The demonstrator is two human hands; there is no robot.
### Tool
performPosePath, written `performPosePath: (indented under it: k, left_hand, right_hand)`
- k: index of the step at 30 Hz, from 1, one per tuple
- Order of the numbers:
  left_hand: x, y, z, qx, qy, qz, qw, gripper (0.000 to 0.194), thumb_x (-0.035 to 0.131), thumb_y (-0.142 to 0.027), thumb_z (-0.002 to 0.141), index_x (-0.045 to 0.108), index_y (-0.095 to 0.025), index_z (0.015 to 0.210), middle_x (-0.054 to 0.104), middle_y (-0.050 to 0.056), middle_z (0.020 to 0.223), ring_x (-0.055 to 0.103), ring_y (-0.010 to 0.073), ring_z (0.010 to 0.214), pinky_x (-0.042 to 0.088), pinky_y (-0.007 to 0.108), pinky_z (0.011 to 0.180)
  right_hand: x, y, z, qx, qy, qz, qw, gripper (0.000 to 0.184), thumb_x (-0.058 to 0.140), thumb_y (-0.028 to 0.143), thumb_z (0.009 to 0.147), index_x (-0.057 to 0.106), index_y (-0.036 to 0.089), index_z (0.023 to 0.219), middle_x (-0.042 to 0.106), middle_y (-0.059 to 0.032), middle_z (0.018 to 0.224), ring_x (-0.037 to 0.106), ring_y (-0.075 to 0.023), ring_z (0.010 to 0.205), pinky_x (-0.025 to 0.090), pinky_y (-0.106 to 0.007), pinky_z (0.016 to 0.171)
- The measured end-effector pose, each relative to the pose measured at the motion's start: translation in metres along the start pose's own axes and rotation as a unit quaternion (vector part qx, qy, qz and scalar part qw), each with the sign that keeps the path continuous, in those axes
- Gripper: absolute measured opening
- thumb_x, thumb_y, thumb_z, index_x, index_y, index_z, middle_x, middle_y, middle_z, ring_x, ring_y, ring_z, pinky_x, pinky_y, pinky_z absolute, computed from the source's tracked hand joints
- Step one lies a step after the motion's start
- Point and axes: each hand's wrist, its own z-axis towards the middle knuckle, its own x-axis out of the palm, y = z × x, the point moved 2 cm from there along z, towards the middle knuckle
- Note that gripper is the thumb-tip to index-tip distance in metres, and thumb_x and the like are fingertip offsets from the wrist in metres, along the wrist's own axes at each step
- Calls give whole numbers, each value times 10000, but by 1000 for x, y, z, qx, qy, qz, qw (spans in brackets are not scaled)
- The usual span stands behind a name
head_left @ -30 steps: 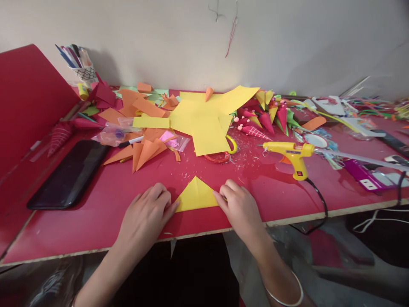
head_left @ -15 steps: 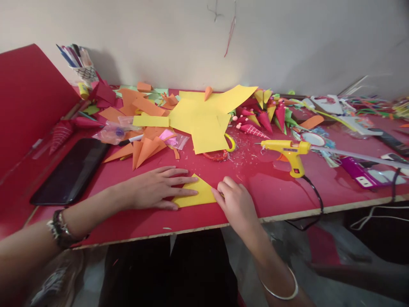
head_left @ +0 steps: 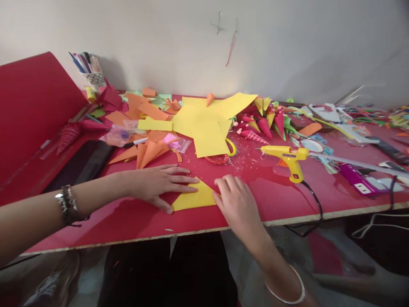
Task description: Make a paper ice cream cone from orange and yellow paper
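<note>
1. L hand (head_left: 155, 183) spread flat on yellow paper (head_left: 198, 199) — prob. so it won't slip.
2. R hand (head_left: 238, 201) curled at R corner; can't tell if grip's pinching.
3. Paper's nr tabletop (head_left: 194, 221) front — prob. easy reach.

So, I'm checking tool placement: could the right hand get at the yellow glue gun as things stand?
Likely yes: the yellow glue gun lies to the right of the right hand and farther back, and nothing appears to block the red tabletop between them.
</note>
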Motion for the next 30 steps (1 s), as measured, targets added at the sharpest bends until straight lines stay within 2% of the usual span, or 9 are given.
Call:
performPosePath:
  k: [2, 4, 7, 9, 13, 20, 25, 30]
  left_hand:
    - [2, 1, 0, 18, -14, 9, 1000, 636, 616, -402, 677, 364, -358, 1260, 348, -23, 1361, 227, 222, 1282, 141, 397, 1053]
    - [4, 3, 0, 41, -25, 29, 998, 640, 599, -404, 695, 335, -356, 1276, 330, -25, 1370, 227, 220, 1282, 139, 391, 1054]
    - [6, 6, 0, 57, -12, 60, 997, 630, 555, -408, 733, 294, -330, 1302, 295, -14, 1389, 211, 226, 1285, 113, 390, 1058]
    - [6, 8, 0, 56, 9, 71, 996, 647, 550, -425, 735, 283, -308, 1312, 274, -6, 1399, 187, 235, 1290, 93, 386, 1061]
    - [5, 8, 1, 46, 27, 75, 996, 683, 548, -472, 724, 263, -303, 1321, 248, -9, 1410, 162, 244, 1293, 90, 379, 1060]
    - [5, 6, -1, 64, 5, 94, 993, 701, 542, -495, 721, 234, -324, 1326, 260, -13, 1406, 199, 252, 1278, 150, 386, 1041]
    - [3, 3, -1, 47, 13, 100, 994, 697, 560, -455, 722, 237, -322, 1326, 269, -4, 1402, 202, 251, 1277, 155, 385, 1039]
    - [0, 2, 0, 61, 2, 112, 992, 691, 565, -460, 715, 255, -328, 1318, 298, -6, 1390, 244, 242, 1265, 187, 367, 1028]
  right_hand:
    - [-3, 11, -2, -94, -15, 22, 995, 264, 420, 129, 828, 520, 211, 1059, 535, -105, 1016, 471, -232, 923, 343, -390, 809]
    - [-3, 24, -6, -190, 5, 65, 980, 315, 406, 157, 845, 486, 262, 1131, 517, -80, 1068, 449, -224, 974, 314, -408, 876]
    - [2, 37, -11, -246, 48, 113, 961, 322, 427, 329, 849, 478, 262, 1160, 532, -71, 1003, 452, -217, 948, 356, -378, 842]
    - [5, 40, -12, -244, 56, 124, 960, 373, 417, 406, 842, 477, 240, 1170, 531, -78, 1018, 449, -219, 944, 369, -376, 828]
    - [6, 34, -14, -228, 58, 138, 962, 416, 365, 451, 851, 497, 205, 1160, 532, -71, 1069, 444, -212, 964, 361, -374, 861]
    - [-4, 0, -22, -137, 53, 132, 980, 441, 443, 559, 767, 575, 284, 1086, 528, -49, 1127, 411, -235, 1048, 305, -429, 933]
    - [-6, -28, -39, -81, 57, 93, 991, 420, 465, 545, 762, 561, 323, 1106, 486, -27, 1215, 381, -246, 1112, 345, -432, 921]
    - [-3, -43, -58, -28, 51, 89, 994, 388, 482, 481, 779, 528, 342, 1138, 445, -14, 1260, 360, -243, 1155, 380, -432, 909]
